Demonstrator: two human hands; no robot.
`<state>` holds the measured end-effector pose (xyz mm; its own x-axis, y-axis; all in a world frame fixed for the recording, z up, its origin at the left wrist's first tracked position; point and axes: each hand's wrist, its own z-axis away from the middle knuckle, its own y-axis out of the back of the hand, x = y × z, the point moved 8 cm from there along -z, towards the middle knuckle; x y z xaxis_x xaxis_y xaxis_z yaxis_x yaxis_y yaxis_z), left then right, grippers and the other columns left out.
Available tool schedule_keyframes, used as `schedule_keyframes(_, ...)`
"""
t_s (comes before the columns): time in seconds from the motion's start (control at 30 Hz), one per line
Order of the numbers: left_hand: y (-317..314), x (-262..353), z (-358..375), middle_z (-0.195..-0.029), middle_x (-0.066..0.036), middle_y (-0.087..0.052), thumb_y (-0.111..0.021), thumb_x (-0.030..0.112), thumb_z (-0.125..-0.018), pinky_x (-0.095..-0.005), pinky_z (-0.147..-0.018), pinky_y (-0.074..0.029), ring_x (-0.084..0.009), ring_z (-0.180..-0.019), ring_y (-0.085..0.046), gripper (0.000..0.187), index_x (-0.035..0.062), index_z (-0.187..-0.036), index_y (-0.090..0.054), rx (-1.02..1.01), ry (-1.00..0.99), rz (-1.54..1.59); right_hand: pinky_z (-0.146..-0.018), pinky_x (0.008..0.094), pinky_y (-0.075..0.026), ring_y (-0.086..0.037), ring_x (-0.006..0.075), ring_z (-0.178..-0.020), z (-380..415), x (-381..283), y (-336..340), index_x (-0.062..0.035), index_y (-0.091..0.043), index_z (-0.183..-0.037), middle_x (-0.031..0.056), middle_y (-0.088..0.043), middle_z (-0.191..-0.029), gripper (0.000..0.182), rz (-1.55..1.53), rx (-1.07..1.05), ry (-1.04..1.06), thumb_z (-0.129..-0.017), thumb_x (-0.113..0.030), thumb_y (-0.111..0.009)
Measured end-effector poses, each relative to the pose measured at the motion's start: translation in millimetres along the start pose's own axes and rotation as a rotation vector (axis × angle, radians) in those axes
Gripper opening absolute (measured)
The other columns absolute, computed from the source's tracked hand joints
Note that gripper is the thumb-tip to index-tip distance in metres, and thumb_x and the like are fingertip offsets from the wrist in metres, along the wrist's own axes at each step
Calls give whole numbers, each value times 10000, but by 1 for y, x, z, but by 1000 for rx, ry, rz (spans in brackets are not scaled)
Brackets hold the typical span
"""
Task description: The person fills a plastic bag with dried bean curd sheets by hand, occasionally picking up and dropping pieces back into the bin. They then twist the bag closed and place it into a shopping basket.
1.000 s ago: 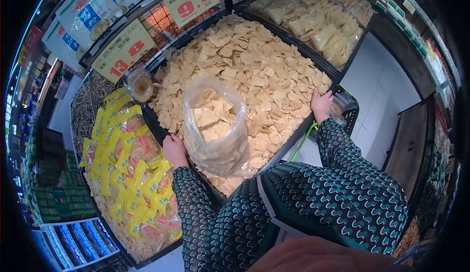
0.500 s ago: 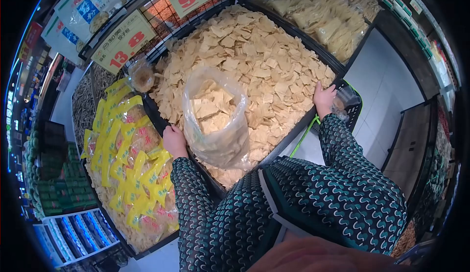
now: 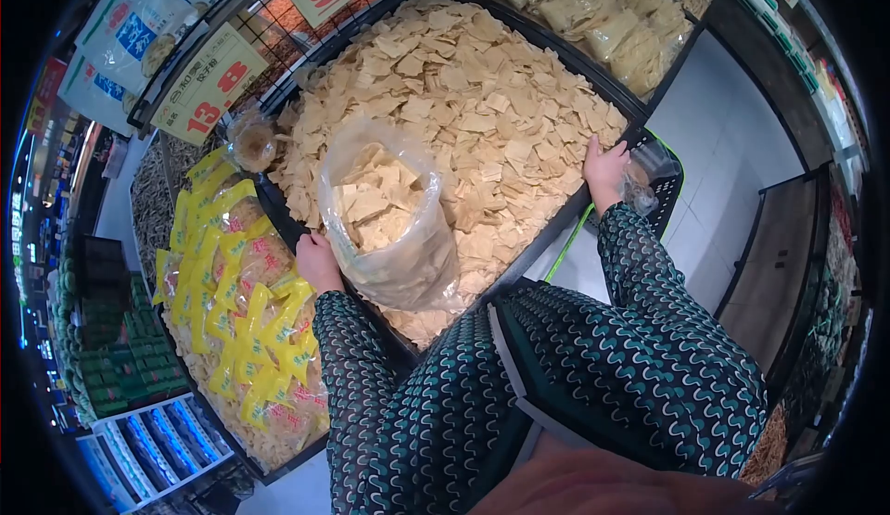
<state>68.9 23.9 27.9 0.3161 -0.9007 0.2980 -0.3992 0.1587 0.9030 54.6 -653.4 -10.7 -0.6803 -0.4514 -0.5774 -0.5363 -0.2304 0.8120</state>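
the left hand (image 3: pixel 318 261) grips the bin's (image 3: pixel 556 228) near-left rim, touching the clear bag (image 3: pixel 385 228) of dried tofu-skin squares. best to steady that bag upright so it doesn't spill. the right hand (image 3: pixel 604 167), fingers spread, rests on the bin's right rim, well apart from the bag.

From my headset feed: a black wire-edged bin (image 3: pixel 556 228) on a shop display holds a heap of loose beige dried squares (image 3: pixel 464 98), filling it from the near edge to the back corner. A clear plastic bag (image 3: pixel 389 228), part-filled with the same squares, stands on the heap near the front left edge. In the bin to the left (image 3: pixel 278 450), yellow-labelled packets (image 3: pixel 241 320) lie stacked over loose pieces. The bin to the right (image 3: pixel 663 98) carries clear packs of pale dried strips (image 3: pixel 603 24). Price cards (image 3: pixel 209 84) stand along the back edge.
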Motion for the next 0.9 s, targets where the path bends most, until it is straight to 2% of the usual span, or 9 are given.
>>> schedule_keyframes(0.27,-1,-1,2,-846,-190,-623,-503,321,-923,-500,-661,-480,-408,-793,-605,314,37,-813,-577,-23,59,0,-1056,488,-378,-364,459,-1333,-9,-2,-7,34,-201,-1474,313,-235,-1496,935,-23,3,43,-876,-605,-529)
schedule_keyframes(0.33,-3,-2,2,-846,-189,-623,-507,323,-922,-499,-660,-480,-407,-793,-605,313,38,-810,-576,-36,94,-8,-1093,486,-328,-337,444,-1354,-16,2,-12,40,-194,-1474,303,-235,-1502,951,-64,-16,54,-869,-605,-542)
schedule_keyframes(0.43,-6,-5,2,-844,-187,-623,-516,321,-919,-496,-659,-481,-405,-797,-607,309,39,-804,-572,-50,116,10,-1167,471,-157,-182,417,-1424,-14,6,-6,67,-158,-1478,284,-192,-1526,994,-98,12,-50,-857,-579,-587)
schedule_keyframes(0.47,-8,-6,1,-843,-186,-622,-519,316,-918,-495,-661,-480,-403,-799,-607,305,39,-801,-569,-56,122,2,-1167,471,-157,-182,417,-1424,-13,1,-4,67,-158,-1478,284,-192,-1526,994,-98,3,-41,-857,-579,-587)
schedule_keyframes(0.53,-11,-10,0,-841,-186,-620,-523,312,-916,-494,-663,-480,-402,-801,-608,301,39,-797,-567,-68,138,-13,-1163,483,-157,-168,424,-1422,-5,-43,15,66,-145,-1482,276,-177,-1531,1020,-175,168,398,-833,-539,-649)
schedule_keyframes(0.6,-27,-30,1,-835,-182,-619,-526,306,-913,-493,-663,-480,-398,-797,-607,294,41,-793,-564,-15,195,222,-1157,488,-174,-205,420,-1407,15,-109,29,47,-170,-1480,275,-228,-1510,1040,-250,65,644,-782,-483,-731)
schedule_keyframes(0.7,-34,-38,1,-821,-178,-614,-530,300,-910,-490,-656,-479,-394,-783,-604,284,47,-788,-565,-10,178,230,-1146,493,-213,-254,420,-1388,37,-212,21,22,-218,-1476,266,-296,-1480,1046,-224,-114,1001,-740,-480,-765)
schedule_keyframes(0.77,-21,-24,0,-814,-172,-612,-533,300,-911,-485,-651,-479,-389,-776,-604,282,50,-784,-565,-25,157,140,-1141,510,-225,-265,430,-1384,55,-277,2,-40,-271,-1481,260,-309,-1478,1036,-287,-268,1187,-715,-537,-761)
schedule_keyframes(0.9,-6,-9,-2,-799,-153,-613,-547,293,-913,-468,-642,-479,-373,-757,-605,271,63,-771,-566,-74,151,15,-1142,544,-205,-223,462,-1401,86,-380,-62,-207,-331,-1487,263,-280,-1503,1016,-169,-415,1325,-670,-667,-721)
